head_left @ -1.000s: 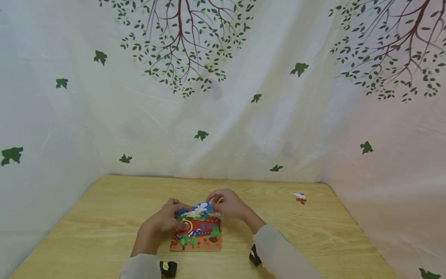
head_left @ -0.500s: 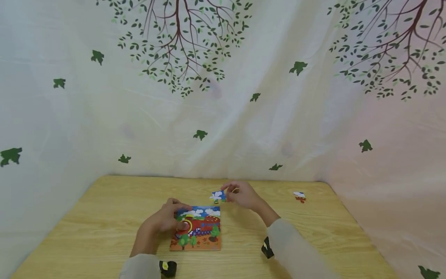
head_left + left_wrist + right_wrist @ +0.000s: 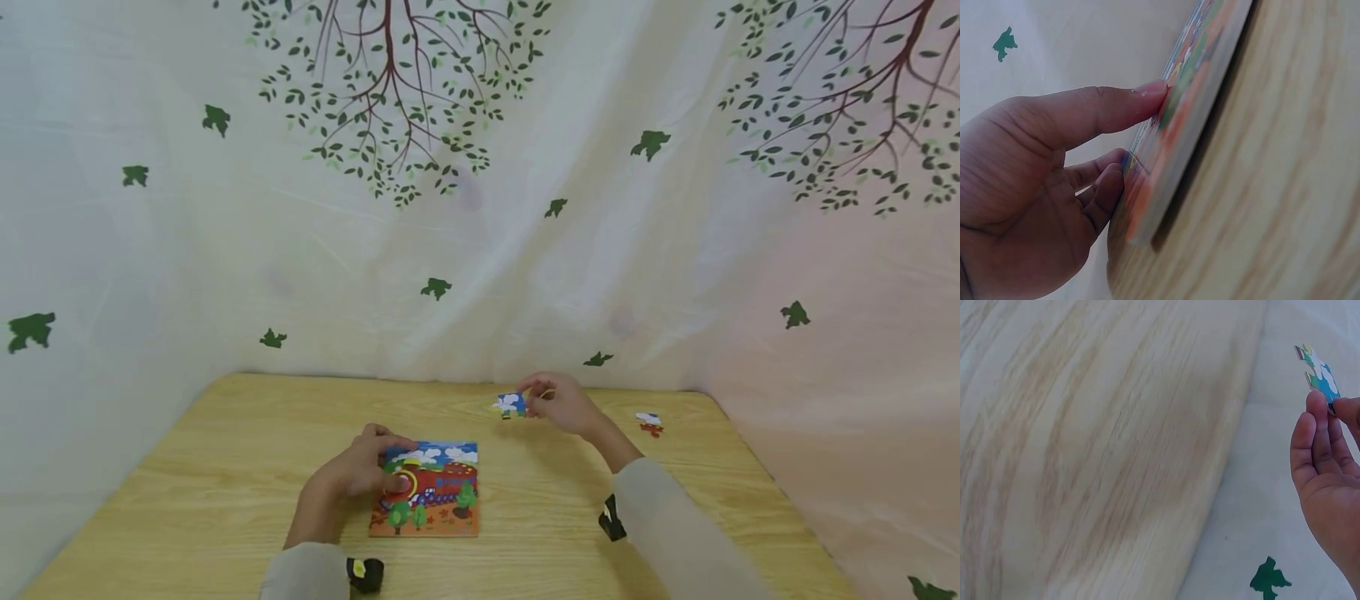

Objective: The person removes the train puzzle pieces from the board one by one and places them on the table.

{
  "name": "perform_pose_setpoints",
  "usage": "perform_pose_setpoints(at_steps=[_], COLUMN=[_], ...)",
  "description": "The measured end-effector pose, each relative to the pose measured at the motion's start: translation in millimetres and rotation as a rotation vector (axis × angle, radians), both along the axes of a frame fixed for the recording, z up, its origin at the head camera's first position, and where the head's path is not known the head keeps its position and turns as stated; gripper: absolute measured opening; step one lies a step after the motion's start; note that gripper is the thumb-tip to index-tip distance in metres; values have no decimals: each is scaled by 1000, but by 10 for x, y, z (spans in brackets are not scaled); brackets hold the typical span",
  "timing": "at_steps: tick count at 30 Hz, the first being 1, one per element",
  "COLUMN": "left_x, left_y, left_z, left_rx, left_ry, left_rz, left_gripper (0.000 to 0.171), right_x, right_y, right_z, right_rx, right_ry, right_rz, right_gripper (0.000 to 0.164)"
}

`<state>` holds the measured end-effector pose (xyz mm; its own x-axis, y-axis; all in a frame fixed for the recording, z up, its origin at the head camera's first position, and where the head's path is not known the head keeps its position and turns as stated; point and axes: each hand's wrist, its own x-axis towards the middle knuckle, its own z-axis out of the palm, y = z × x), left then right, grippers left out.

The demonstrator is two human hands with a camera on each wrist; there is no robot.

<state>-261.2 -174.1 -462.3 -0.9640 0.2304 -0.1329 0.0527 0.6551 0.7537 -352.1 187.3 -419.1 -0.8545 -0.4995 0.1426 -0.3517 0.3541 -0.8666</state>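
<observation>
Puzzle board (image 3: pixel 448 479): flat on table (image 3: pixel 217 475); left hand (image 3: pixel 352 468) thumb pressed to its face, fingers at edge, presumably steadying it. Cloud piece (image 3: pixel 512 404): raised, pinched edgewise by right hand (image 3: pixel 564 406), picture left uncovered; hands apart. Red-and-white piece (image 3: pixel 649 423): loose, farther right.

Right hand (image 3: pixel 562 406) pinches, extended farther forward than the left hand (image 3: pixel 356 467)

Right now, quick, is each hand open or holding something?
Left hand: holding the board, thumb on its face.
Right hand: holding a puzzle piece, pinched.
</observation>
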Motion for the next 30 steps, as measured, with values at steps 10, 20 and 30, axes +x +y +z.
perform_pose_setpoints(at_steps=[10,20,30], left_x=[-4,-16,-22], left_y=[5,-7,-12], left_z=[5,-7,-38], left_rx=[5,-6,-7], left_ry=[-6,8,-9], left_rz=[2,-8,15], left_gripper=[47,47,46], right_x=[-75,-107,-161], right_y=[266,545,889], right_z=[17,35,-50], right_rx=[29,83,144], right_ry=[20,25,45], right_rz=[-21,-81,-151], right_gripper=[25,26,27])
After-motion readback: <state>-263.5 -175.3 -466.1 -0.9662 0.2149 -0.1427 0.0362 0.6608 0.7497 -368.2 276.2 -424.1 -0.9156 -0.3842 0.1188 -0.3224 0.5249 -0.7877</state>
